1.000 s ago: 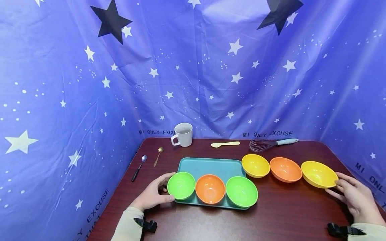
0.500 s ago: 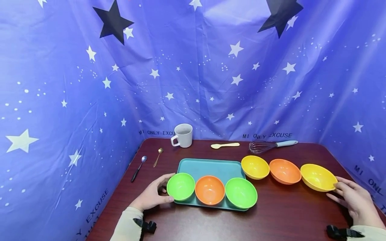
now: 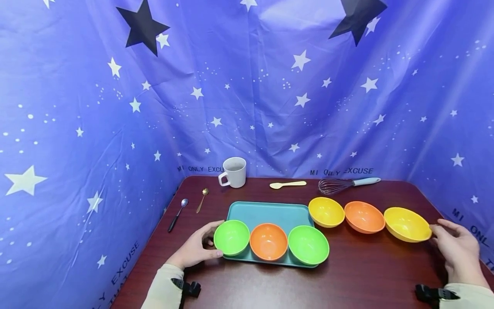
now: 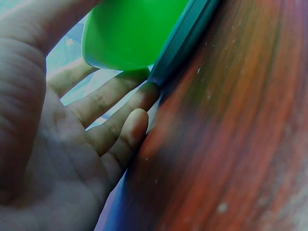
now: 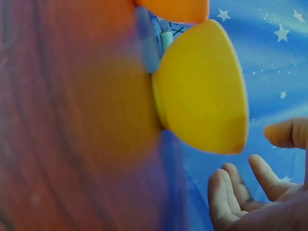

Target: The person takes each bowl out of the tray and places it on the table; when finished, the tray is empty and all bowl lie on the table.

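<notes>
Two green bowls, the left one (image 3: pixel 231 238) and the right one (image 3: pixel 308 245), flank an orange bowl (image 3: pixel 268 242) along the near side of a teal tray (image 3: pixel 270 210). My left hand (image 3: pixel 198 248) holds the left green bowl between thumb and fingers; in the left wrist view the hand (image 4: pixel 72 139) has its fingers under and beside the bowl (image 4: pixel 134 33). At the right, my right hand (image 3: pixel 459 251) is beside a large yellow bowl (image 3: pixel 408 225). The right wrist view shows a gap between the spread fingers of the hand (image 5: pixel 264 192) and the bowl (image 5: pixel 202 91).
Another orange bowl (image 3: pixel 364 218) and a smaller yellow bowl (image 3: pixel 326 213) continue the row leftward. Behind stand a white mug (image 3: pixel 236 174), a cream spoon (image 3: pixel 287 185) and a whisk (image 3: pixel 347 184). Two small spoons, one black-handled (image 3: pixel 177 216) and one gold (image 3: pixel 202 201), lie left.
My right hand has let go of the large yellow bowl's rim and drawn slightly away to the right. My left hand and the bowls stay in place.
</notes>
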The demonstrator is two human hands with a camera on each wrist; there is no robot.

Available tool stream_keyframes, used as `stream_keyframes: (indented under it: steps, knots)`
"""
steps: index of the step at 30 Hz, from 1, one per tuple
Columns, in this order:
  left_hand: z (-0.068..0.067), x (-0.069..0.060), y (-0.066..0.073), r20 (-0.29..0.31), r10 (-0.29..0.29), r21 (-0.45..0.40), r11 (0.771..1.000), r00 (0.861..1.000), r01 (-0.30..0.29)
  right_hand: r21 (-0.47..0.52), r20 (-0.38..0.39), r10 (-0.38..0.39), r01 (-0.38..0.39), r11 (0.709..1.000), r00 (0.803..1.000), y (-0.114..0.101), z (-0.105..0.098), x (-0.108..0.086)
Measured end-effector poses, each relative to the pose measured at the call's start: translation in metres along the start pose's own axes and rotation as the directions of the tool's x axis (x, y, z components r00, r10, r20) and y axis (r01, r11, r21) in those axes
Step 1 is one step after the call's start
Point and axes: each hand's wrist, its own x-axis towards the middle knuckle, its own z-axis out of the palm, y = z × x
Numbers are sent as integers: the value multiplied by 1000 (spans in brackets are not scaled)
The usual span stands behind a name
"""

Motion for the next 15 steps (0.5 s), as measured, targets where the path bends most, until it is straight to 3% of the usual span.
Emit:
stream_keyframes:
  steps: [3,7,11,15]
  knots:
    - [0,1,0,3,1,-4,1000,1000,-1,28,-95,-60,63,998,994,-9,4,-8]
    - [0,1,1,-1,15,-1,1000,1000,-15,123,-142,-160,178,976,977,-20,12,-20]
    - [0,0,2,-5,27,8,1000,1000,-27,180,-97,-271,284,942,958,-35,25,-36]
    - [0,0,2,-4,43,7,999,999,-43,151,15,-432,425,893,902,-49,41,-57]
